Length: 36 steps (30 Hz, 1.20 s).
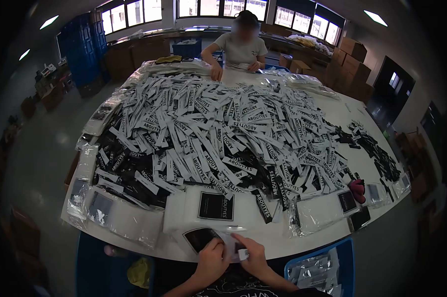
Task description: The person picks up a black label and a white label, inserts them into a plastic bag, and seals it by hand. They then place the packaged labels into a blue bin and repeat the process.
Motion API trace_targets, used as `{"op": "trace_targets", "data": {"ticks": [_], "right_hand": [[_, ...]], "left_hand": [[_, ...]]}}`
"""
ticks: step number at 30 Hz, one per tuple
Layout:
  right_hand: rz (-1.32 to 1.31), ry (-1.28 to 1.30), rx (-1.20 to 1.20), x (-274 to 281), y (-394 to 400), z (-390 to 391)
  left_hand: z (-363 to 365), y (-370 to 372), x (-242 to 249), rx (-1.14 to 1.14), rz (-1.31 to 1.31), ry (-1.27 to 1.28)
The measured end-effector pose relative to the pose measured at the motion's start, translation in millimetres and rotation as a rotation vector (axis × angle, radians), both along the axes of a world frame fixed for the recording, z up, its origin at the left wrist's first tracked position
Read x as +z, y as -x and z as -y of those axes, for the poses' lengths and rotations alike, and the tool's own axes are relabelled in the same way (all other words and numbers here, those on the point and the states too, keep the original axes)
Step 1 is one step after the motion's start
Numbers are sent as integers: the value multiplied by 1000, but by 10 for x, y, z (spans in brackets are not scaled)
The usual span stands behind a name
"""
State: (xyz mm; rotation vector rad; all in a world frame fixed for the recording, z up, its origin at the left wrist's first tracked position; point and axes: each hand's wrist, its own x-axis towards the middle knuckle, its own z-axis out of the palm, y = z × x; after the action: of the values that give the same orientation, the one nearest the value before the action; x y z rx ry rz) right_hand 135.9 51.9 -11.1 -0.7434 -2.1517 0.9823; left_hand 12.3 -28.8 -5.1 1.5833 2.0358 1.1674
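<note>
At the near edge of the white table (263, 244), my left hand (214, 260) is closed on a frosted plastic bag (198, 239) with a black printed panel. My right hand (252, 256) pinches the same bag's right side, and a small white piece (243, 254) shows at its fingers. Just beyond lies a stack of similar frosted bags (216, 205) with a black label. A big heap of white strips (208, 133) printed ABOUTYES covers the middle, with black strips (129, 163) among them at the left.
A co-worker (242, 44) stands across the table, both hands over its far edge. Clear packets (320, 213) lie along the near edge. Below are a blue bin (345, 257) of packets at right and another blue bin (92, 267) at left. Black strips (377, 156) lie far right.
</note>
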Motion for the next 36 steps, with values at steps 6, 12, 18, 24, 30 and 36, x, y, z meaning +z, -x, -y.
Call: {"op": "trace_targets", "data": {"ticks": [6,12,18,24,30,36], "right_hand": [[-149,245,33,121,-51,-113],[-291,785,214,141,-170,11],[-427,1048,-55,1,-285,39],[-190,51,-49,-66,-547,-442],[-535,438,-171,199,-405,-207],[-707,676,29,63,-119,-63]], "left_hand": [[7,3,255,208,7,-292],[66,50,196,-270,-230,-676],[-97,-105,86,-227,-104,-385],[-78,-55,17,-74,-120,-141],[-119,-132,-37,-135,-207,-80],[-55,-127,-60,-64,-114,-292]]}}
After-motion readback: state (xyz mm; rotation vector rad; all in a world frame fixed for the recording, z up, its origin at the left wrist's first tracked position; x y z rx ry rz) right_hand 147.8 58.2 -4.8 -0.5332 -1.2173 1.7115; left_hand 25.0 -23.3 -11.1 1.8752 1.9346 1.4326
